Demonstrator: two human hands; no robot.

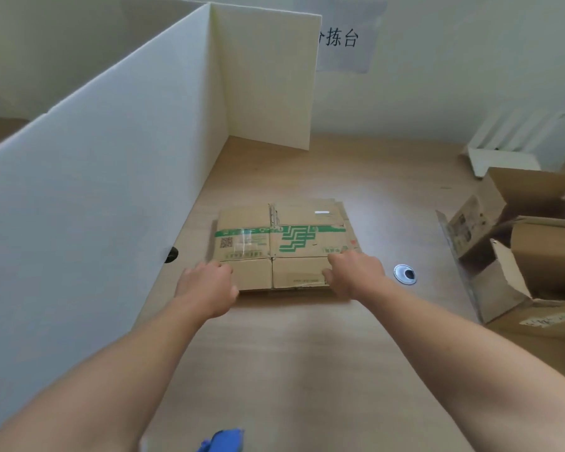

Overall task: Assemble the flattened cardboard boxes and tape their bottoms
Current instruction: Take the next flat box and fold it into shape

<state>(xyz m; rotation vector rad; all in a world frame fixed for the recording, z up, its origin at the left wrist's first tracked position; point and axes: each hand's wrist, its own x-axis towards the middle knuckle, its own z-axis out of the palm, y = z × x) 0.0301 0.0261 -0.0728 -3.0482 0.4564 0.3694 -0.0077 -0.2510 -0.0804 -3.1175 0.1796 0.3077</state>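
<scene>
Grips curled, the left hand [206,285] and right hand [353,275] each clasp a near corner of the flattened brown cardboard box [284,243], which lies mid-way across the wooden counter [307,370], printed with green stripes and a QR code; farther back, a paper wall sign [340,37] reads "拣台".

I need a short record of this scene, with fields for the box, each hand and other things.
flattened box: lies flat on the table, green print up
left hand: grips its near left corner
right hand: fingers curled on its near right corner, grip unclear
blue tool: near edge, partly cut off
opened boxes: at right
</scene>
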